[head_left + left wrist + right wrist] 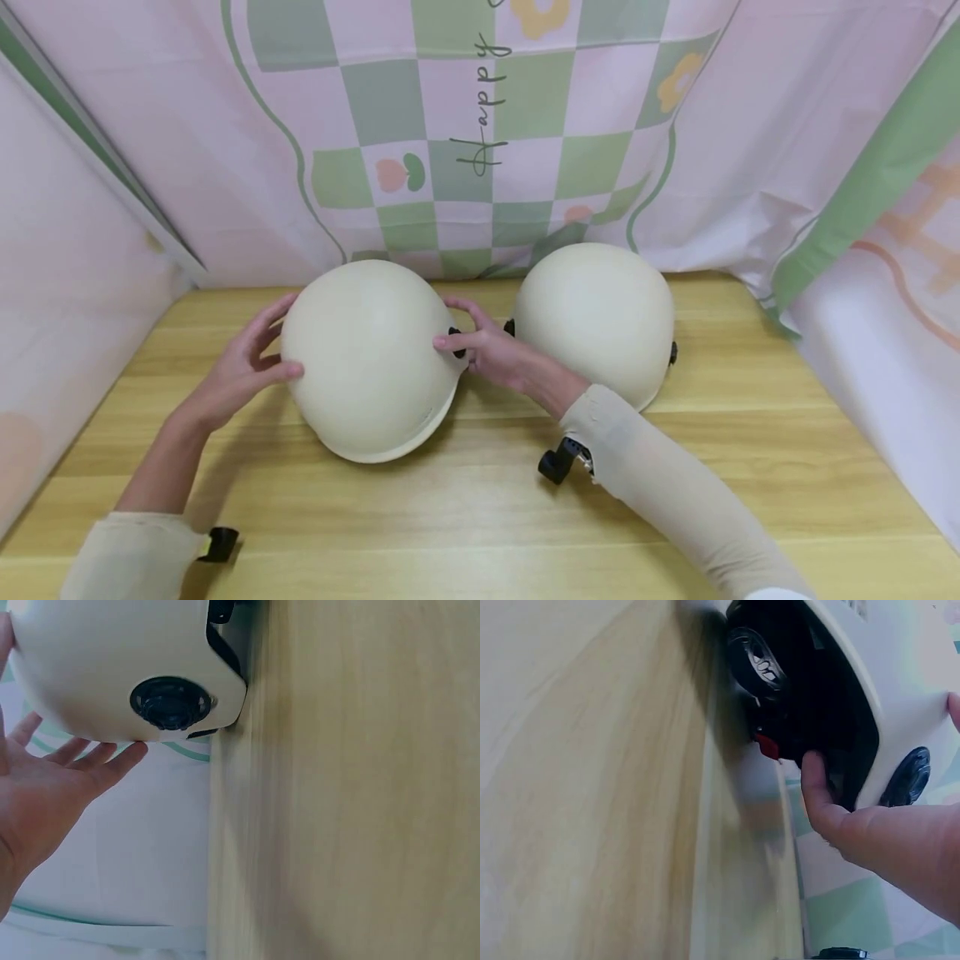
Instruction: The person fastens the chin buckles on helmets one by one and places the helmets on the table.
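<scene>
The left cream helmet (367, 358) sits on the wooden table between both hands, its right side tipped up. My left hand (236, 371) touches the shell's left side with thumb and spread fingers; in the left wrist view, the extended fingertips meet the shell near a round black side fitting (171, 703). My right hand (491, 346) grips the right edge, thumb on the outside beside a black fitting (457, 342). From the right wrist, a finger reaches inside the rim, near dark lining (832, 697), a black round part (757, 664) and a red clip (766, 745).
A second cream helmet (596, 317) with black side fittings stands to the right, just behind my right forearm. The wooden table (420, 533) ends at a checked curtain (457, 100) at the back, with pale cloth at both sides.
</scene>
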`<state>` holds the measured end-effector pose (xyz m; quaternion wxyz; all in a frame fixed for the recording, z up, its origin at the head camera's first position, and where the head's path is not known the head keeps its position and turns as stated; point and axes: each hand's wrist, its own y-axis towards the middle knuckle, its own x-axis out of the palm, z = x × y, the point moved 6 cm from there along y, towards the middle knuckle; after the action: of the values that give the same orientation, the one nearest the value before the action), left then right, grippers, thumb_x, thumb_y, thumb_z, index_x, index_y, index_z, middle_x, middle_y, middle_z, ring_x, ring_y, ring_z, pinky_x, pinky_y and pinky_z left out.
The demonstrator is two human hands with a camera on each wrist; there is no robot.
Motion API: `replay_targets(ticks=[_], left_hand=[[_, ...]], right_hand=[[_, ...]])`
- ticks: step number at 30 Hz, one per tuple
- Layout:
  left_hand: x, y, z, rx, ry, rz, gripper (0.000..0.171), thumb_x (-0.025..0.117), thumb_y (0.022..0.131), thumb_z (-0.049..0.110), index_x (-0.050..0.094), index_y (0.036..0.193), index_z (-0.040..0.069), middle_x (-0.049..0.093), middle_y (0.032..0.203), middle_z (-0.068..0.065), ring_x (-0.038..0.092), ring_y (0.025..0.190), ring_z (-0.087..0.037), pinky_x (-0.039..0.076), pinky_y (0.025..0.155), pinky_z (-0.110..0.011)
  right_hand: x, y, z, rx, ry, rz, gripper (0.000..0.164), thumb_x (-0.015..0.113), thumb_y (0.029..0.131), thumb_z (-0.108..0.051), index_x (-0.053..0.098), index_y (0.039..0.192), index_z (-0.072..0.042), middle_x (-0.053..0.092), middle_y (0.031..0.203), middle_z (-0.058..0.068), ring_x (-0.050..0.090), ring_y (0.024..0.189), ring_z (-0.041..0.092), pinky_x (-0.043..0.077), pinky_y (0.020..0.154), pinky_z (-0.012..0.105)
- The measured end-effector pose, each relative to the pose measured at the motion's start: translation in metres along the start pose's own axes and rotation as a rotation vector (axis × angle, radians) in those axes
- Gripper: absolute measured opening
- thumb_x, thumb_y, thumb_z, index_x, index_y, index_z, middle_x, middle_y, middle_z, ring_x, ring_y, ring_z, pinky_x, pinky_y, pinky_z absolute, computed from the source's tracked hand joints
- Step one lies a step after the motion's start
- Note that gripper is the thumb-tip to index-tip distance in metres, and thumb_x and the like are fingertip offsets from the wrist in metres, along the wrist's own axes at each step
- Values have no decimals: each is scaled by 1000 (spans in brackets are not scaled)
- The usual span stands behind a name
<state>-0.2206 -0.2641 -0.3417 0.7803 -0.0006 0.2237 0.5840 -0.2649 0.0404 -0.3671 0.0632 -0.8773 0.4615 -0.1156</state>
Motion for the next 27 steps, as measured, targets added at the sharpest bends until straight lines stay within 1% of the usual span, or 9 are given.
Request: replay_targets(ticks=[2,4,7,9,12,16,19,24,27], left_hand=[[0,1,-1,-16,25,6,82,67,94,-8,29,164,15,27,167,-9,38,140,-14,49,96,-16],[1,1,-1,-37,54,9,82,67,95,-5,29,164,15,26,168,-11,37,143,-23,49,95,-16],[3,3,-2,-69,88,4,82,70,96,0,29,165,17,25,168,-12,33,147,-38,48,94,-15],[4,5,-2,-85,96,0,82,71,96,2,29,165,18,24,169,-12,30,148,-44,48,94,-14],[6,7,-2,-97,90,6,81,72,96,2,31,164,16,26,167,-11,31,148,-44,48,94,-14],[5,8,-4,-91,60,47,76,73,94,-1,37,159,12,38,156,-4,41,141,-25,49,94,-15],[4,9,-6,-87,39,77,73,74,92,-3,40,156,9,42,148,2,43,135,-14,49,95,-15],[3,13,-9,-100,16,100,73,76,91,-4,43,154,8,43,151,3,42,140,-24,49,95,-14],[2,16,-11,-104,4,107,72,75,91,-4,43,155,7,43,153,0,40,143,-32,49,95,-14]], right_hand=[[-1,1,2,8,-11,2,86,63,95,-14,14,165,-23,36,156,26,58,115,32,45,93,44],[-2,2,4,22,-40,11,87,65,94,-14,15,165,-21,42,151,28,60,111,30,48,89,42],[-4,3,6,43,-134,26,90,71,92,-16,18,165,-18,42,149,27,60,116,31,52,90,42],[-4,4,6,54,-193,40,94,75,90,-17,20,166,-18,41,150,25,59,121,32,55,92,43],[-4,3,6,57,-250,58,99,80,88,-18,20,166,-23,39,153,22,58,123,34,55,92,45],[-4,3,4,39,-274,78,103,84,85,-18,21,166,-31,40,154,21,58,125,36,55,91,47],[-4,3,2,16,-287,86,104,86,84,-16,23,165,-34,43,152,22,57,126,37,55,93,48],[-5,6,-1,-29,-330,105,105,87,83,-13,24,165,-31,53,143,25,57,128,36,52,98,48],[-6,7,-4,-43,-367,114,105,87,83,-14,23,166,-28,55,142,27,56,130,36,50,102,49]])
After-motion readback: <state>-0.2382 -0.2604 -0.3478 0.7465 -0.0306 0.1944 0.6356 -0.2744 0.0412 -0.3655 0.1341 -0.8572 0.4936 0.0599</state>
